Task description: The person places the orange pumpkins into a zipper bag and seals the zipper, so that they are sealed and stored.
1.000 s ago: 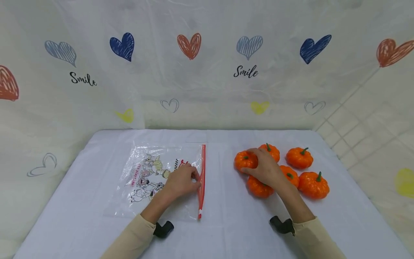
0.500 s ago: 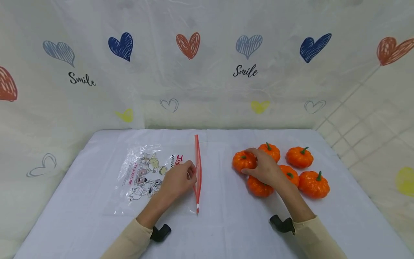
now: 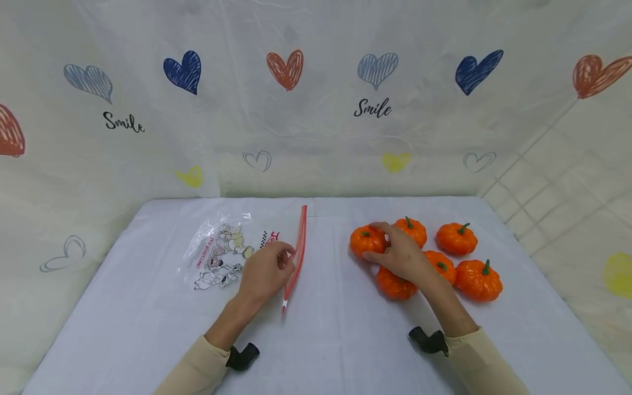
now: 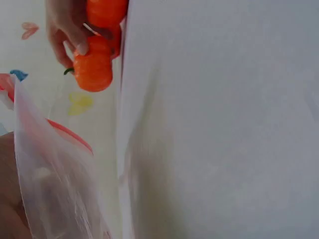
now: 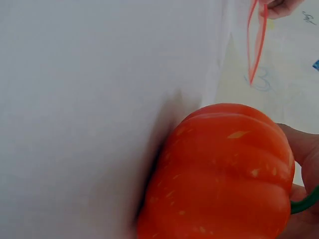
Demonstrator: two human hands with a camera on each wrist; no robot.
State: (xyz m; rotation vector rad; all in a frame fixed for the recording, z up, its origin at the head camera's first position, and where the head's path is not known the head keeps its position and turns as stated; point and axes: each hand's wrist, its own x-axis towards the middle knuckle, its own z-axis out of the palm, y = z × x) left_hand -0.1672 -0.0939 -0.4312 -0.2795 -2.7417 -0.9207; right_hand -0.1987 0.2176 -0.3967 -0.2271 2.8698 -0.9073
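Observation:
In the head view, my left hand (image 3: pixel 264 271) pinches the mouth of a clear plastic zip bag (image 3: pixel 232 249) beside its red strip (image 3: pixel 302 241). The bag has printed cartoon animals, and its mouth edges stand apart and raised from the table. The left wrist view shows the bag's film (image 4: pixel 55 184) lifted beside my fingers. To the right, my right hand (image 3: pixel 405 255) grips a small orange pumpkin (image 3: pixel 364 241), thumb at its near side and fingers at its far side. One orange pumpkin (image 5: pixel 219 174) fills much of the right wrist view; I cannot tell which.
Several other orange pumpkins with green stems sit around my right hand, among them a front one (image 3: pixel 395 285), a back one (image 3: pixel 456 238) and a right one (image 3: pixel 479 281). A white cloth covers the table (image 3: pixel 336 340). Behind it hangs a heart-patterned sheet (image 3: pixel 316 137).
My left hand has drawn the bag's mouth leftward and up, and its edges have parted. My right hand has shifted slightly left with the pumpkin.

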